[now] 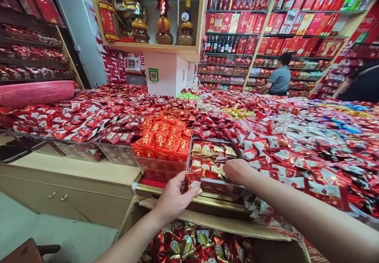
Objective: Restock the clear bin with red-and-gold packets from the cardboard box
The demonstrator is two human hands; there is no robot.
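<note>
Fingers of the left hand [173, 200] are closed on a red packet [194, 179], those of the right hand [239, 171] hidden, hold unclear, at a tray [219, 185] whose rim must likely be cleared.

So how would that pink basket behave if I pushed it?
The pink basket looks light for its size, its wall full of small holes. It would probably shift unevenly, as it seems to rest on loose packets, and might tip a little.

Candies [160, 138] lie in bins [117, 152] on the table [77, 170] and in a box [227, 224] before it. A basket [37, 93] sits left, a case [148, 48] behind, shelves [237, 33] farther back.
</note>
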